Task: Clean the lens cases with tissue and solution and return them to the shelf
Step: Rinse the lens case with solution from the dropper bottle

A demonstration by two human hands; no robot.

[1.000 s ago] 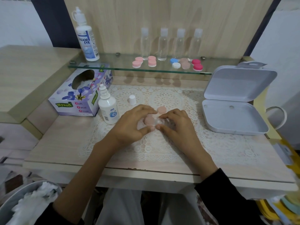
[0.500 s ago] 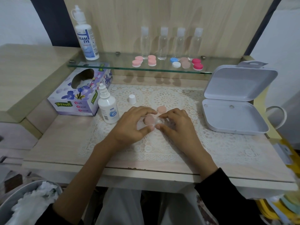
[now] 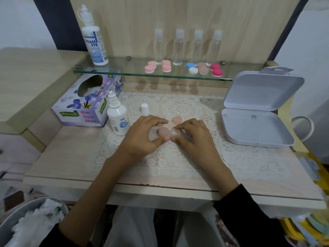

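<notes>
On the counter [image 3: 71,157], over a lace mat [image 3: 179,107], the left hand [image 3: 142,138] curls its fingers round the pink-capped half of a lens case [image 3: 163,132]. The right hand [image 3: 193,139] pinches the case's clear, uncapped half. A loose pink cap [image 3: 176,119] lies just beyond them.

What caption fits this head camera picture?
Left hand and right hand hold a lens case; one pink cap lies loose on the lace mat.
</notes>
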